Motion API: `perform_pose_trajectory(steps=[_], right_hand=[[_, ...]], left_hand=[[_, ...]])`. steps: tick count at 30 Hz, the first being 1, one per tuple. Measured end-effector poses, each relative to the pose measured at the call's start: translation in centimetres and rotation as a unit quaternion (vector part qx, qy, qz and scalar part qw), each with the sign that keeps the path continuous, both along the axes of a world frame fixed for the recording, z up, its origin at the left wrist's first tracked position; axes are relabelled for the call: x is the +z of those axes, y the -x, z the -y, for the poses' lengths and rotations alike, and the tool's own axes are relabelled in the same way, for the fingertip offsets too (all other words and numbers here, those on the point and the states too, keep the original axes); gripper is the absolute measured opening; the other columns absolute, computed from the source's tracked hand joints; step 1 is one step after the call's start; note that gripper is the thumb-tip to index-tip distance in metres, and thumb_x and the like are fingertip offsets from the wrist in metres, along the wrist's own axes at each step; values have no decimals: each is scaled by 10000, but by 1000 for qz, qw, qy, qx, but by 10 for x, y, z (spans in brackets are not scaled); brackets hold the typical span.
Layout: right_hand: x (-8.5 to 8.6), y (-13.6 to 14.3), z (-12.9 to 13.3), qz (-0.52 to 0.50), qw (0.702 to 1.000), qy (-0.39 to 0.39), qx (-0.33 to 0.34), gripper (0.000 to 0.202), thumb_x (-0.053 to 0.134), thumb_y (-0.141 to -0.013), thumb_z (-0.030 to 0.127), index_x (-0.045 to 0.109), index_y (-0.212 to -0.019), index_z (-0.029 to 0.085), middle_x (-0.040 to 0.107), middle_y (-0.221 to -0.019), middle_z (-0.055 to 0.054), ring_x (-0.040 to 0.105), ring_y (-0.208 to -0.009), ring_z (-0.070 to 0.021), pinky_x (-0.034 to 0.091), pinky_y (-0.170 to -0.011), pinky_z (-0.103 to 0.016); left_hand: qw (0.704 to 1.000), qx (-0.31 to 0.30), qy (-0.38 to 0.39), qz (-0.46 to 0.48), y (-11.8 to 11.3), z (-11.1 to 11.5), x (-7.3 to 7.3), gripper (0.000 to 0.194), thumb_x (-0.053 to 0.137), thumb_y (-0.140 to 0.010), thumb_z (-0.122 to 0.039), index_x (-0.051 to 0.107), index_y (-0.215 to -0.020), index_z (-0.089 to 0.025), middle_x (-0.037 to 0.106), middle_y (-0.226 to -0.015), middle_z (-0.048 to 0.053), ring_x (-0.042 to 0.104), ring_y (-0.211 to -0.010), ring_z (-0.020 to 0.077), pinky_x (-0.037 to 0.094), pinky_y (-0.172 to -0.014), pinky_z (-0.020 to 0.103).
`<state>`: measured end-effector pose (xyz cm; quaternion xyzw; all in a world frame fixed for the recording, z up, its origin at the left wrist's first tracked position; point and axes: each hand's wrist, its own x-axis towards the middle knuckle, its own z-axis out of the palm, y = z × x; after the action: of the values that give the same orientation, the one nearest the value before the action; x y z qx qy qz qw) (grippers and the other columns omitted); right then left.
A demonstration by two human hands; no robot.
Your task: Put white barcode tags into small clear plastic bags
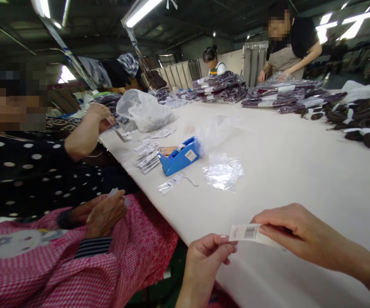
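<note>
A small white label with a barcode (244,232) is stretched between my two hands above the near edge of the white table (300,171). My left hand (208,259) pinches the label's left end between thumb and fingers. On its right part, my right hand (287,233) grips it with thumb and fingers. Beyond my hands lies a pile of clear plastic bags (222,172). A blue tape dispenser (181,157) stands to the left of that pile, with a bagged tag (171,183) in front of it.
Stacks of tags (147,157) and a white plastic bag (144,110) lie farther left. Two people's hands work at the left side. Wrapped dark packages (276,92) and dark bundled loops (365,119) cover the far right. More people are across the table.
</note>
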<state>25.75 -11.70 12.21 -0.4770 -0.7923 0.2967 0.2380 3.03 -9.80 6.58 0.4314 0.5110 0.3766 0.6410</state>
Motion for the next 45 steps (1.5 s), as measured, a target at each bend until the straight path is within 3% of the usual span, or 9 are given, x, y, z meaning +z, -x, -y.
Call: perform_pose_trajectory(steps=[9, 13, 20, 26, 31, 35, 40, 45], right_hand=[[-8, -1, -4, 41, 999, -3, -10, 226, 433, -953, 222, 654, -906, 224, 628, -712, 19, 551, -615, -111, 340, -569, -232], [-7, -2, -4, 60, 998, -3, 5, 234, 441, -949, 225, 641, -828, 221, 615, -670, 24, 540, -590, -113, 334, -562, -235], [-8, -4, -6, 96, 995, -1, 8, 199, 461, -930, 206, 626, -822, 233, 639, -691, 34, 551, -615, -114, 336, -589, -229], [-8, -4, -5, 114, 993, 6, 17, 196, 466, -906, 171, 605, -784, 236, 624, -677, 45, 526, -604, -108, 320, -586, -224], [-7, -4, -4, 119, 992, 19, 29, 216, 473, -892, 168, 588, -719, 227, 593, -624, 55, 480, -550, -93, 292, -546, -219], [-10, -5, -5, 142, 989, 6, 39, 225, 471, -870, 148, 576, -685, 223, 610, -619, 58, 469, -540, -87, 278, -549, -226], [-13, -7, -4, 178, 983, -1, 47, 206, 486, -822, 127, 580, -665, 222, 636, -605, 46, 484, -543, -97, 263, -549, -238], [-12, -9, -2, 180, 983, 8, 41, 215, 475, -826, 132, 582, -662, 221, 652, -619, 38, 495, -540, -96, 264, -541, -232]], left_hand=[[1000, -10, 9, 6, -1, -1, -1, 69, 739, -664, -189, 756, -692, -128, 756, -671, 66, 593, -577, 113, 448, -540, 184], [999, -17, 28, 21, -4, -2, -2, 106, 747, -660, -230, 728, -677, -127, 737, -616, 62, 579, -524, 114, 445, -507, 197], [997, -58, 50, 9, -7, 0, -7, 223, 773, -666, -331, 738, -746, -126, 756, -691, 82, 654, -614, 148, 483, -561, 208], [997, -53, 51, 29, -6, 0, -14, 288, 778, -654, -399, 742, -754, -132, 760, -713, 85, 678, -648, 178, 519, -601, 248], [997, -51, 47, 27, -6, 2, -14, 265, 764, -676, -381, 737, -793, -145, 742, -683, 55, 648, -620, 158, 500, -611, 240], [996, -83, 7, -34, -8, 3, -11, 156, 726, -706, -310, 764, -743, -163, 706, -627, 6, 587, -609, 123, 436, -616, 199], [986, -124, -52, -103, -11, 3, -6, 122, 687, -728, -270, 777, -719, -188, 728, -741, 18, 603, -729, 166, 439, -680, 218], [992, -111, -10, -67, -10, 4, -11, 116, 656, -729, -215, 759, -718, -164, 679, -594, -4, 553, -589, 117, 412, -601, 198]])
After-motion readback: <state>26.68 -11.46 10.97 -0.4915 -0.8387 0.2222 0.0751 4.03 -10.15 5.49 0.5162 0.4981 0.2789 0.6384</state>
